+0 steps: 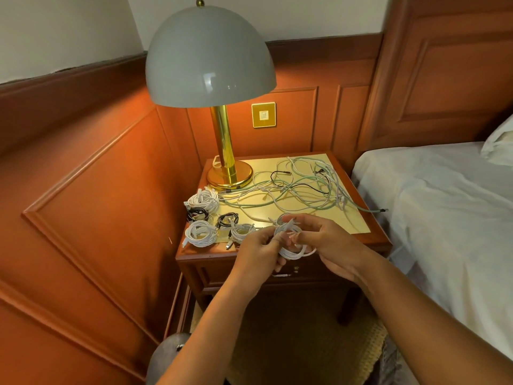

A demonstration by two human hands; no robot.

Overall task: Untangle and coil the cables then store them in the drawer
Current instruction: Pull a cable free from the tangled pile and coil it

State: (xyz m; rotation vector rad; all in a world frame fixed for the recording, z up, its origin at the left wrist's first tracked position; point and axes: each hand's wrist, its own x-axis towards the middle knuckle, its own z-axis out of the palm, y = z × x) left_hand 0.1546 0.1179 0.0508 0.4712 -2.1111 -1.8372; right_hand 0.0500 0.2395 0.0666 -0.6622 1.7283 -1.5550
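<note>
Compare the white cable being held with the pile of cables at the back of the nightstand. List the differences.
1. The white cable is wound into a coil; the tangled pile sprawls in loose, crossing loops.
2. The white cable is gripped by the left hand and right hand, in front of the nightstand; the tangled pile lies on it.
3. The coil is white only; the pile mixes white, green and black.
Both are thin cables.

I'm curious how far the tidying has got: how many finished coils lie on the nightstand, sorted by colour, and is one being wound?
White coils on the nightstand: 3
Black coils: 2
White coil in hand, held by left hand and right hand: 1
Total: 6
A loose tangle still waits.
</note>
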